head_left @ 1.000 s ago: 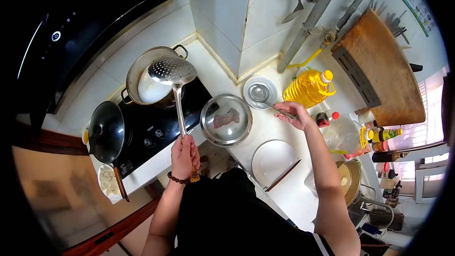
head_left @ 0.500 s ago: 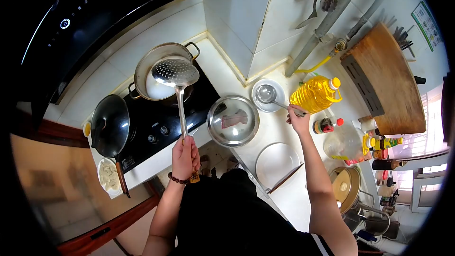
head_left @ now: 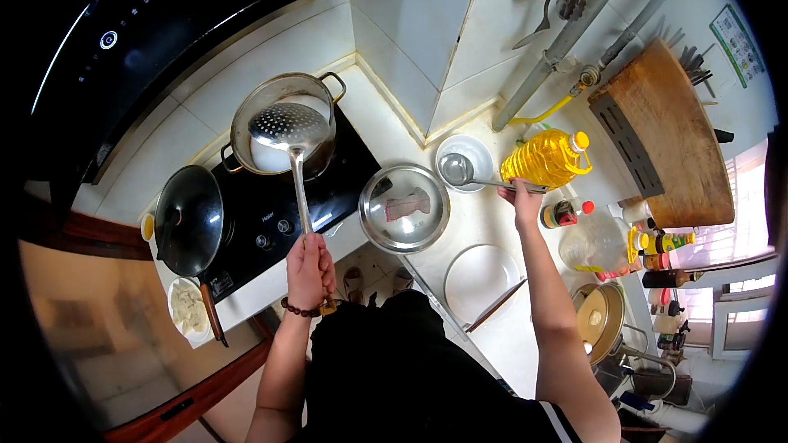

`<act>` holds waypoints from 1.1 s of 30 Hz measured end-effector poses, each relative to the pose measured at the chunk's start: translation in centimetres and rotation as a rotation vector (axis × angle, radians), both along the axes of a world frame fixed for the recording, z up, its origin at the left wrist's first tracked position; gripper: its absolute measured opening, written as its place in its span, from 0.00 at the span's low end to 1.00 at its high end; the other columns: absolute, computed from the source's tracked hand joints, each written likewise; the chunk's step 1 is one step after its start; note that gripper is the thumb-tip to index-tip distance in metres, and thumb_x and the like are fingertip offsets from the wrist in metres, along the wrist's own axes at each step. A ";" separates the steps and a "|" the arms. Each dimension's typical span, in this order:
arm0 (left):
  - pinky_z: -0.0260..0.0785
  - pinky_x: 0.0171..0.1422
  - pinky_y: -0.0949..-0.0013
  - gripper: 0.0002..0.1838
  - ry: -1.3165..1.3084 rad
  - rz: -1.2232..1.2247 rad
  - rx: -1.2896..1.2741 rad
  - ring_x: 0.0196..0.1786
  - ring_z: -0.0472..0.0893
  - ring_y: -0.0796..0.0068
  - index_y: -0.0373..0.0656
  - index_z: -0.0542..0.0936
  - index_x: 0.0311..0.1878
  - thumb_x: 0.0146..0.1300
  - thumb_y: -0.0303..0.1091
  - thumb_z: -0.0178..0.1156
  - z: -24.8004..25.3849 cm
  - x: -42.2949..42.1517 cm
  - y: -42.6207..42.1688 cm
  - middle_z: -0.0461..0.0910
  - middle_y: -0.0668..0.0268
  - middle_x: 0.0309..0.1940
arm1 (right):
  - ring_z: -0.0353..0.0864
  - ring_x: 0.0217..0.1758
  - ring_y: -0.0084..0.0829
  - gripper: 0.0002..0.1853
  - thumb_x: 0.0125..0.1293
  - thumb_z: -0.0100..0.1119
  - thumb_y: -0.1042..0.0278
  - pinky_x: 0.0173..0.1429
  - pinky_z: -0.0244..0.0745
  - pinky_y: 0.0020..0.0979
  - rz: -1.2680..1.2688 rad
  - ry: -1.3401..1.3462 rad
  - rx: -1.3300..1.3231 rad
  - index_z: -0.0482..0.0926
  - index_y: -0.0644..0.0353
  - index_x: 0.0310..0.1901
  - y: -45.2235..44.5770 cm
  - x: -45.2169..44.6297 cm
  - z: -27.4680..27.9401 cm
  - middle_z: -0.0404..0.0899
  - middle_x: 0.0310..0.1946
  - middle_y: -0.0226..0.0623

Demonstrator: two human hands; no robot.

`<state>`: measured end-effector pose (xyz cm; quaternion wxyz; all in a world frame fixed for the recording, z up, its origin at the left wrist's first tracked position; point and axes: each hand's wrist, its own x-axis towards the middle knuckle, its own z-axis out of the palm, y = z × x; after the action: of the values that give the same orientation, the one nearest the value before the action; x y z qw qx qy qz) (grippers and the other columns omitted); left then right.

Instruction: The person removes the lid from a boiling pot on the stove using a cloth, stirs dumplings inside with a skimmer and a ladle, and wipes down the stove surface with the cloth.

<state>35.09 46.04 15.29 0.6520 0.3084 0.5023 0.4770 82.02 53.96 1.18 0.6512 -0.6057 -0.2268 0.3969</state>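
Observation:
My left hand is wrapped round the long handle of a metal skimmer. The perforated bowl of the skimmer is over the large pot on the hob, with whitish contents partly hidden beneath it. My right hand grips the handle of a metal ladle. That ladle's bowl is over a small white bowl on the counter; whether they touch I cannot tell. Close beyond my right hand stands a bottle of yellow oil. Between my hands sits a round pot with a glass lid.
A black wok and a white dish of pale food are on the left. Nearer me on the counter lie a white plate and chopsticks. Sauce bottles and a wooden board stand to the right.
The skimmer and my left hand have shifted slightly left. The ladle's handle has swung to lie flatter, and its bowl has moved a little left and down in view.

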 end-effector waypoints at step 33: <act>0.59 0.16 0.77 0.16 -0.010 0.008 0.069 0.14 0.62 0.86 0.47 0.68 0.40 0.83 0.48 0.44 0.5 -4.2 0.5 0.63 0.75 0.20 | 0.90 0.36 0.44 0.09 0.71 0.55 0.73 0.44 0.91 0.37 0.194 -0.080 0.049 0.77 0.73 0.44 0.6 -6.1 17.3 0.82 0.38 0.50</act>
<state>30.92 46.59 15.80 0.6415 0.3266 0.4835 0.4980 75.95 54.55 18.52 0.6148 -0.5800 -0.3201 0.4280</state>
